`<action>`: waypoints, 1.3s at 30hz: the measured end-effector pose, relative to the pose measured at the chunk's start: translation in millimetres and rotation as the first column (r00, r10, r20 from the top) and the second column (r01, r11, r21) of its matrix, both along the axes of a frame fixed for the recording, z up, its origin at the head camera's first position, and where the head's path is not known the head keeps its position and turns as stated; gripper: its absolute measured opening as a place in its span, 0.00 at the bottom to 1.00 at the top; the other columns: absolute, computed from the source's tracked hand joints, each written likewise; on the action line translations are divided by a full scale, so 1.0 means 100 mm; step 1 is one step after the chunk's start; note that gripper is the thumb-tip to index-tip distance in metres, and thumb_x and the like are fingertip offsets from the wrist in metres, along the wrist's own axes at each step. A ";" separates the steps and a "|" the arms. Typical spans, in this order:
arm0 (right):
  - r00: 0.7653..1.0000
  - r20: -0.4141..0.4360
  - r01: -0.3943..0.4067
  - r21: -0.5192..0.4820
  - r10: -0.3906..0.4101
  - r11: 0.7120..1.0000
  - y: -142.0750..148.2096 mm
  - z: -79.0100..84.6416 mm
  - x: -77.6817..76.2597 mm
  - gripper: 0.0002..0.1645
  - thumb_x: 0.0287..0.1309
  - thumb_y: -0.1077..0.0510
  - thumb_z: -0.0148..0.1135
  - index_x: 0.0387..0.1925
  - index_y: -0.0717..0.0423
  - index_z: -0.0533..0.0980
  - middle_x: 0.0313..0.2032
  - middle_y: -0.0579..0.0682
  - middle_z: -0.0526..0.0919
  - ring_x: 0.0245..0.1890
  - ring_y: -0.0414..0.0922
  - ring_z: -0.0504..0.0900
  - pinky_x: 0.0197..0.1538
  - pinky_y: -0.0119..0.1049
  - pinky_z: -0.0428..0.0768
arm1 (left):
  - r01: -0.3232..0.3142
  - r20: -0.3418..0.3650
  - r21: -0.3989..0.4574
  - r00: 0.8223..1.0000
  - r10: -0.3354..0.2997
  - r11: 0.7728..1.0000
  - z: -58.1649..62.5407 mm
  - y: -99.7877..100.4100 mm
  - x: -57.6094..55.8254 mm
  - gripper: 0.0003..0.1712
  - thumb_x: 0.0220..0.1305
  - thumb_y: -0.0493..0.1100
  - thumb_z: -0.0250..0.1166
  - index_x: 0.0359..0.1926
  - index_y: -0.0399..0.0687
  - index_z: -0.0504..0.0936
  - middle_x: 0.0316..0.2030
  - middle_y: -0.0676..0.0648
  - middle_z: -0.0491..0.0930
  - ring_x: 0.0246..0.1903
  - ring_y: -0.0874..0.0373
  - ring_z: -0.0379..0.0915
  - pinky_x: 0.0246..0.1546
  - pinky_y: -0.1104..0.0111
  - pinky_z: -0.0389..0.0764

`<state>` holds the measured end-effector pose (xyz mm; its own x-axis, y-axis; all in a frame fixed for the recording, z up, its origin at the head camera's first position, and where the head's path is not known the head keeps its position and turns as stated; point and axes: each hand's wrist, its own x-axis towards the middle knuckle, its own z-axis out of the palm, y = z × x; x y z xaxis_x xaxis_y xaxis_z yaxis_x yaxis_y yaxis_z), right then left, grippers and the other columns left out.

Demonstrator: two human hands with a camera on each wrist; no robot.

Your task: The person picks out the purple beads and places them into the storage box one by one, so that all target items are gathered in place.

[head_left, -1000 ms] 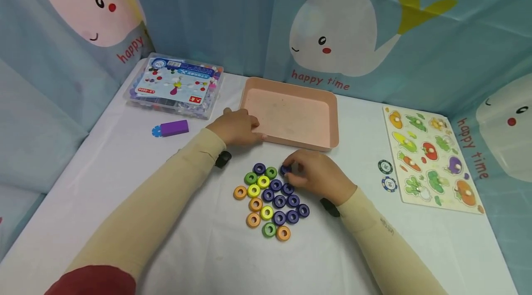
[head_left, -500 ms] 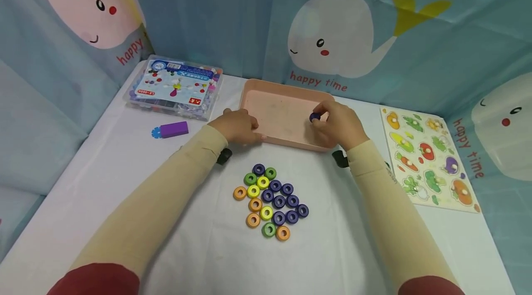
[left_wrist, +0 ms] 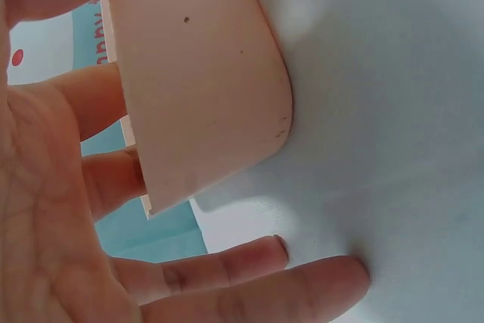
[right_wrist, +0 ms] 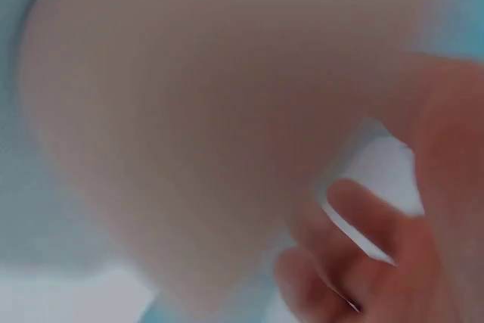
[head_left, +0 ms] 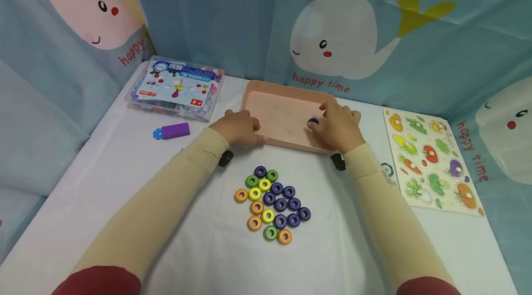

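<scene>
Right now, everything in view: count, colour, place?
Tray: 1, peach, centre
Rings: 9 dark blue, 4 orange, 3 green, 3 yellow, tabletop
Lone ring: 1, dark blue, tray's right
Plastic box: 1, clear, left
Block: 1, purple, left
Flower disc: 1, blue, beside block
Vegetable puzzle: 1, cream, right
Poker chip: 1 visible, dark, right
Tablecloth: 1, white, underneath
Whale curtain: 1, blue, behind
Wrist devices: 2, black, wrists
Sleeves: 2, beige, red, arms
Left hand: 1, on tray's left
Right hand: 1, over tray's right

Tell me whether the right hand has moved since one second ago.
Yes: the right hand went forward, from beside the rings to the right end of the pink tray.
</scene>
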<state>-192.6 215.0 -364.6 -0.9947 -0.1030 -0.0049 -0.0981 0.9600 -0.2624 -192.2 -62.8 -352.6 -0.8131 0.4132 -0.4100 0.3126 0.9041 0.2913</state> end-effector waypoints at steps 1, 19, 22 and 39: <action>0.999 -0.034 0.006 -0.019 -0.007 1.000 -0.02 0.04 0.06 0.31 0.62 0.40 0.65 0.59 0.52 0.73 0.49 0.52 0.83 0.48 0.56 0.75 0.56 0.59 0.58 | -0.004 0.003 0.002 1.000 0.004 1.000 0.00 0.00 0.01 0.37 0.65 0.68 0.60 0.65 0.49 0.77 0.61 0.41 0.73 0.57 0.43 0.68 0.62 0.48 0.65; 0.815 -0.033 -0.580 -0.046 0.579 0.813 -0.94 -0.08 0.89 0.08 0.61 0.47 0.69 0.41 0.42 0.85 0.41 0.39 0.86 0.47 0.39 0.79 0.56 0.42 0.74 | 0.019 0.010 -0.012 1.000 -0.019 1.000 0.04 -0.02 -0.01 0.38 0.66 0.69 0.58 0.66 0.50 0.77 0.65 0.39 0.71 0.60 0.37 0.66 0.62 0.46 0.66; 0.810 0.007 -0.586 -0.035 0.587 0.809 -0.98 -0.09 0.89 0.09 0.61 0.47 0.69 0.42 0.42 0.85 0.38 0.38 0.86 0.42 0.38 0.76 0.54 0.41 0.73 | 0.025 0.010 -0.017 1.000 -0.025 1.000 0.05 -0.02 0.00 0.38 0.66 0.69 0.58 0.66 0.50 0.77 0.64 0.39 0.71 0.59 0.37 0.67 0.61 0.47 0.66; 0.917 -0.084 -0.400 -0.211 0.391 0.892 -0.65 0.17 0.70 0.10 0.57 0.51 0.68 0.39 0.48 0.82 0.36 0.42 0.86 0.37 0.44 0.79 0.45 0.39 0.77 | 0.019 -0.002 -0.011 1.000 -0.019 1.000 0.01 -0.01 -0.04 0.37 0.65 0.68 0.60 0.65 0.49 0.78 0.61 0.42 0.74 0.59 0.42 0.69 0.63 0.46 0.64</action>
